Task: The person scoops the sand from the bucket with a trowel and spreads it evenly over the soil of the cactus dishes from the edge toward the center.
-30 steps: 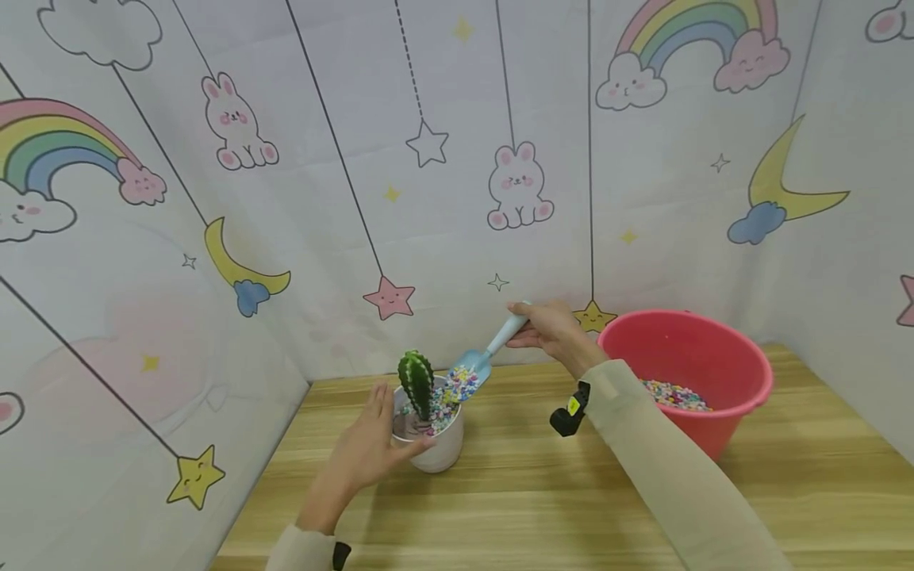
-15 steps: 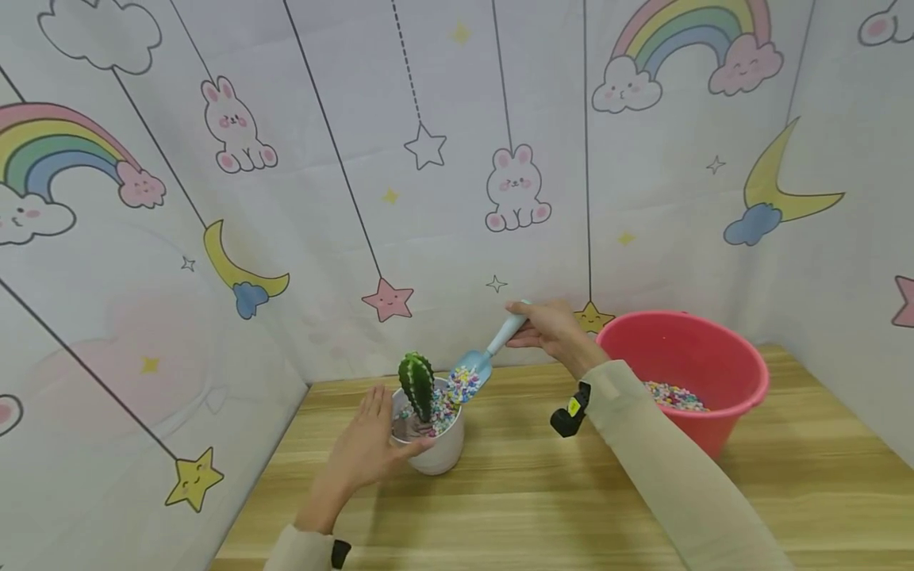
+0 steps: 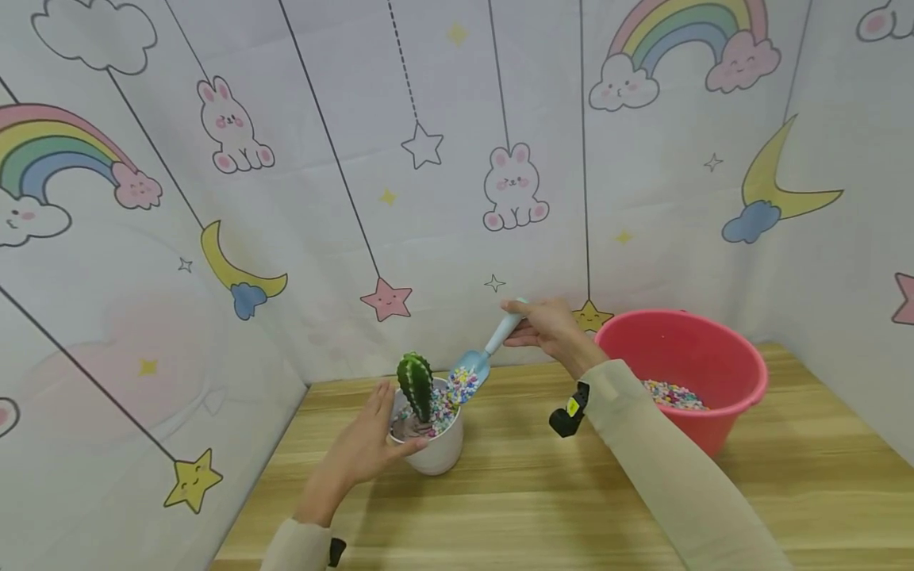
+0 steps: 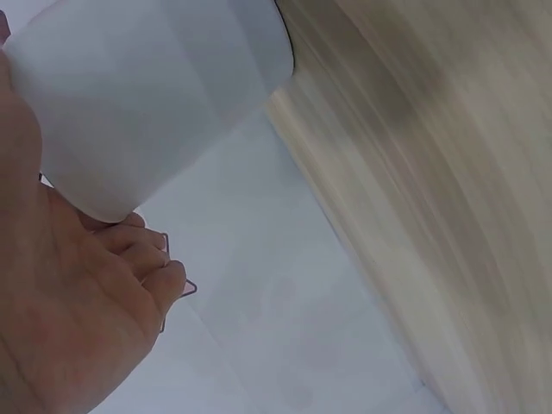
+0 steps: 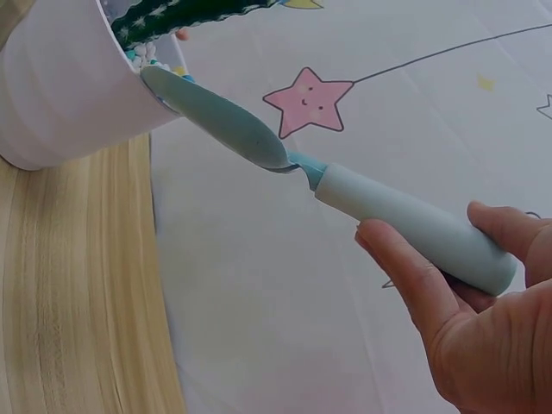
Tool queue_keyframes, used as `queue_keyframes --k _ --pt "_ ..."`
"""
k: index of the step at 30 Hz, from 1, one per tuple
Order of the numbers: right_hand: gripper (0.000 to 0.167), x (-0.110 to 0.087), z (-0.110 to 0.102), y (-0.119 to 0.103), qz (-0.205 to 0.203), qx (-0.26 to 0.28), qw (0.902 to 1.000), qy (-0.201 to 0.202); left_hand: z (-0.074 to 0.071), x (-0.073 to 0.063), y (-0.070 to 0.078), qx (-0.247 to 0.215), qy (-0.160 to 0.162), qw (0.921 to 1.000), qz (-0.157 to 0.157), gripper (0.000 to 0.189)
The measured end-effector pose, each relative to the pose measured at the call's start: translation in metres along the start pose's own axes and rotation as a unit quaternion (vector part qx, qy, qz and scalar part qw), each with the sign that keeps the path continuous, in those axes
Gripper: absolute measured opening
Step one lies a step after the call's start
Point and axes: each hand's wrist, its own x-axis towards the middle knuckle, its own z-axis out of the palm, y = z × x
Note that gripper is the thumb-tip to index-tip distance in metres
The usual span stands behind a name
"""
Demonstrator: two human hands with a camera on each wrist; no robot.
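Lower middle of the head view: left hand [image 3: 360, 444] is resting spread against a white pot [image 3: 441, 456], thumb reaching along its near side and fingers lying up its left, while a green cactus [image 3: 416, 388] is standing inside among coloured beads. Centre: right hand [image 3: 553, 329] is gripping a pale blue scoop [image 3: 495, 342] by the handle, fingers bent round it, its bead-loaded blade tilting down at the pot's right rim. Right of frame: a pink bucket [image 3: 685, 341] is holding more beads on the wooden table [image 3: 543, 492].
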Motion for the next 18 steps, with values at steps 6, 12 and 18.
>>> queue_keyframes --k 6,12,18 --pt "0.037 -0.001 0.0 0.0 -0.003 0.002 1.0 0.003 0.002 -0.003 0.007 0.013 0.013 0.9998 -0.011 0.124" --pt "0.032 -0.003 -0.002 0.0 -0.003 0.003 1.0 0.001 0.004 -0.004 0.014 0.03 0.024 0.999 -0.021 0.125" --pt "0.037 -0.002 -0.001 0.003 0.001 0.01 0.9999 -0.005 0.003 -0.005 0.013 0.03 0.022 0.9992 -0.013 0.126"
